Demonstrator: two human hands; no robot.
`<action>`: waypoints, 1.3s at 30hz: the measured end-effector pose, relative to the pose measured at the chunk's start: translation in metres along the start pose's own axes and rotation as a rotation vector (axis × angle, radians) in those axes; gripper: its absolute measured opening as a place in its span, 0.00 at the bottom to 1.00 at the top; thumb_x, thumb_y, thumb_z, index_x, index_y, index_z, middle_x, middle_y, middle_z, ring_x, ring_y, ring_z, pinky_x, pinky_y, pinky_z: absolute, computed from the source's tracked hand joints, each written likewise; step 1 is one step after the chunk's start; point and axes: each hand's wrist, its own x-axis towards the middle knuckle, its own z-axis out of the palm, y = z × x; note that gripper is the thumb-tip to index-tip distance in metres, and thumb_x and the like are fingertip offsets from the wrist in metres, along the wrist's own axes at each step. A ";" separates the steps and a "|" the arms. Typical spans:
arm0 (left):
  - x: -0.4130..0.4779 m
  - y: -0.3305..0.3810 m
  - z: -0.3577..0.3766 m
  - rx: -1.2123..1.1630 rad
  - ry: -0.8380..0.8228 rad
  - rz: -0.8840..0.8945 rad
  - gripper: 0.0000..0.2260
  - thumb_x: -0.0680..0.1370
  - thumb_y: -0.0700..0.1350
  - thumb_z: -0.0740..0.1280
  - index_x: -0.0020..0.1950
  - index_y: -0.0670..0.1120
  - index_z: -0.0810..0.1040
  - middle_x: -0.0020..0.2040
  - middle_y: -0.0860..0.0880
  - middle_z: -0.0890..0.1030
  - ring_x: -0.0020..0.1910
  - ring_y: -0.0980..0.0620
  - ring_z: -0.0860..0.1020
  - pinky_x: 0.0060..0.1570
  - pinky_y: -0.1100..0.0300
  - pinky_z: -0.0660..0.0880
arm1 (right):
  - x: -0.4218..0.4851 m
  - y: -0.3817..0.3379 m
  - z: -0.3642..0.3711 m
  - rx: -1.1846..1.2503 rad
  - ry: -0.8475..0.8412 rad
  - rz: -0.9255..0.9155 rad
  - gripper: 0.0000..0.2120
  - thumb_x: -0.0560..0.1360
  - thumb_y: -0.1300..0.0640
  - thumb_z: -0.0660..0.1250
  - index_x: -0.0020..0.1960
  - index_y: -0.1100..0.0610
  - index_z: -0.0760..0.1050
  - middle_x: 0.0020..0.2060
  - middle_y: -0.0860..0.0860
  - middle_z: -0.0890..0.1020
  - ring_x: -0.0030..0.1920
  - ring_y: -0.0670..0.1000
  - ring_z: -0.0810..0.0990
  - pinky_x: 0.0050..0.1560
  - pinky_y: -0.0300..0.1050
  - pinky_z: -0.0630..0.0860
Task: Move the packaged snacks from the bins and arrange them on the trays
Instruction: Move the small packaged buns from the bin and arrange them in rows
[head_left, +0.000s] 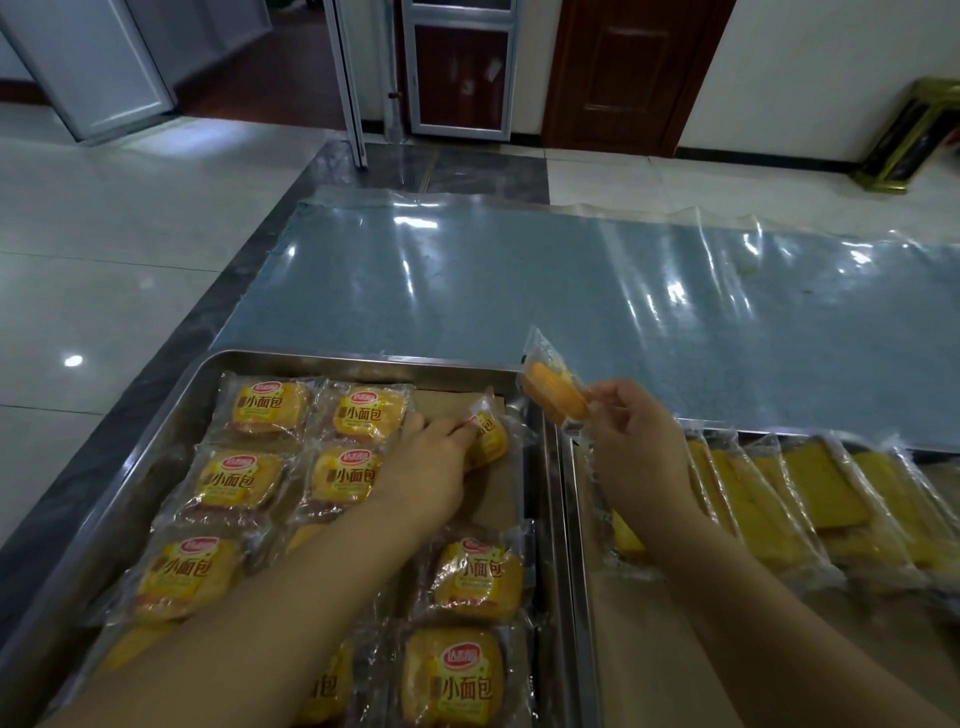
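While the left hand (423, 460) pinches a crinkly clear-wrapped bun (488, 434) down onto the left steel tray (218, 364), the right hand (636, 441) holds a slim orange cake packet (550, 389) above the right tray (576, 519) of overlapping flat yellow slices (826, 493).

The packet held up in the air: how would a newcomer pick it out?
Find the two steel trays: the left tray and the right tray. Above the seam between them, the right hand pinches one clear-wrapped packet. Unlike the others, it rests on no tray and stands tilted on edge.
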 end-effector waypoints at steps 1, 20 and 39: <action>0.004 -0.004 0.000 -0.001 -0.011 0.006 0.25 0.78 0.42 0.63 0.73 0.53 0.62 0.72 0.52 0.66 0.66 0.47 0.61 0.65 0.53 0.62 | 0.000 0.001 0.000 0.010 0.008 0.000 0.08 0.80 0.57 0.59 0.47 0.46 0.73 0.38 0.46 0.77 0.34 0.44 0.75 0.30 0.33 0.66; -0.014 -0.020 -0.014 -0.442 0.126 -0.126 0.10 0.79 0.47 0.62 0.59 0.53 0.75 0.56 0.56 0.72 0.54 0.57 0.71 0.55 0.60 0.72 | -0.026 0.006 0.001 0.048 -0.333 -0.118 0.16 0.74 0.70 0.64 0.62 0.62 0.73 0.46 0.35 0.73 0.44 0.26 0.73 0.42 0.20 0.68; -0.051 -0.015 -0.015 -0.393 0.018 -0.167 0.18 0.75 0.50 0.68 0.64 0.55 0.73 0.57 0.54 0.70 0.55 0.56 0.69 0.56 0.62 0.68 | -0.039 -0.009 0.027 -0.490 -0.549 -0.369 0.18 0.77 0.58 0.60 0.66 0.50 0.71 0.64 0.47 0.72 0.67 0.49 0.66 0.69 0.48 0.64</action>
